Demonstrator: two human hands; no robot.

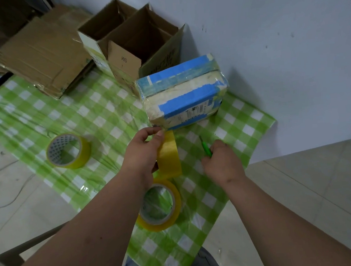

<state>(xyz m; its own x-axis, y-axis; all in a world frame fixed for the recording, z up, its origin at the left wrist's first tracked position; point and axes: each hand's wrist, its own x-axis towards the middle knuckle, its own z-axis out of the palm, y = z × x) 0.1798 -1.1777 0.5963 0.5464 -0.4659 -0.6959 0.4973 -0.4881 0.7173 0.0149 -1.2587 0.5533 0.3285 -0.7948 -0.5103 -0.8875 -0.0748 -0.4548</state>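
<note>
We were taping the blue-and-white wrapped parcel (181,95) at frame centre. Our left hand (144,155) pinched the yellow adhesive tape strip (169,152) running from the yellow tape roll (160,205) below, and our right hand (222,162) gripped the green-handled cutter (206,148). The next move, we judged, called for a clean cut.

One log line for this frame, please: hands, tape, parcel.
left hand: pinches tape strip at parcel corner | right hand: grips green cutter | tape roll: flat on checked cloth, strip joined to it

Far-left yellow tape roll (68,151) on green-checked plastic tablecloth (103,109); two open brown cardboard boxes (124,58) (side by side); flattened cardboard stack (41,58).
</note>
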